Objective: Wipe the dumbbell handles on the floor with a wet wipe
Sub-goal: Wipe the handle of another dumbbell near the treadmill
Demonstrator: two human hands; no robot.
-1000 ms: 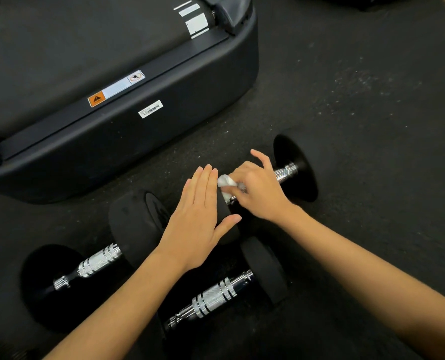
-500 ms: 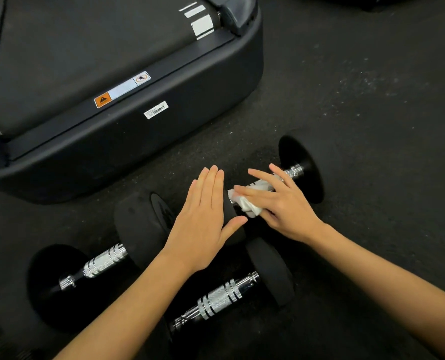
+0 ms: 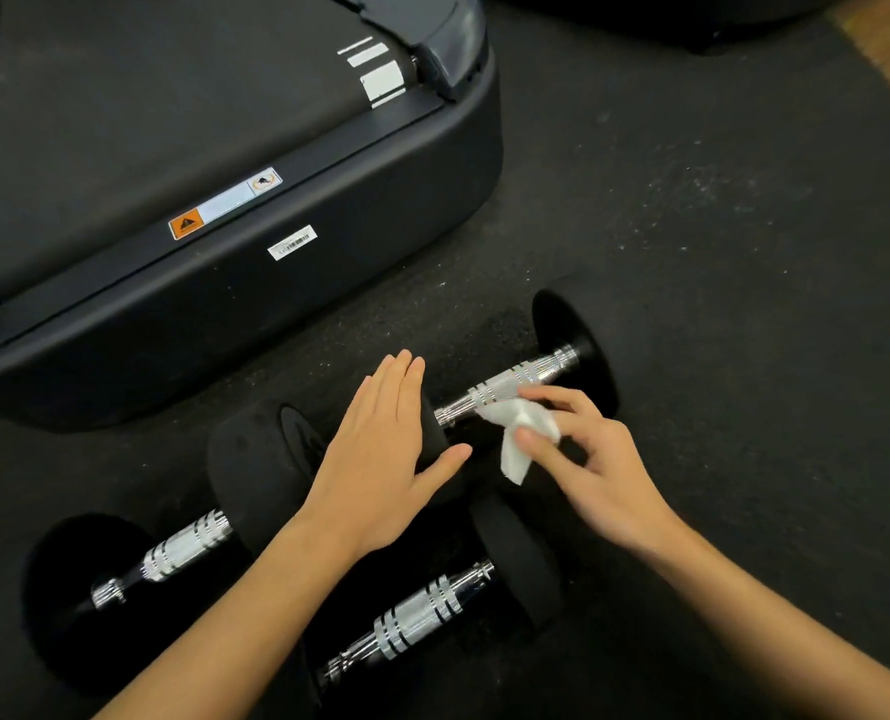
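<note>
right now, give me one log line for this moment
step: wiping handle | right hand: holds wipe | left hand: flat on weight | two handles untouched

Ahead of me sits the rear end of a black treadmill point(image 3: 276, 283), with an orange warning sticker point(image 3: 185, 226) and a barcode label point(image 3: 292, 242). Speckled black rubber flooring point(image 3: 718, 241) spreads around it.
</note>
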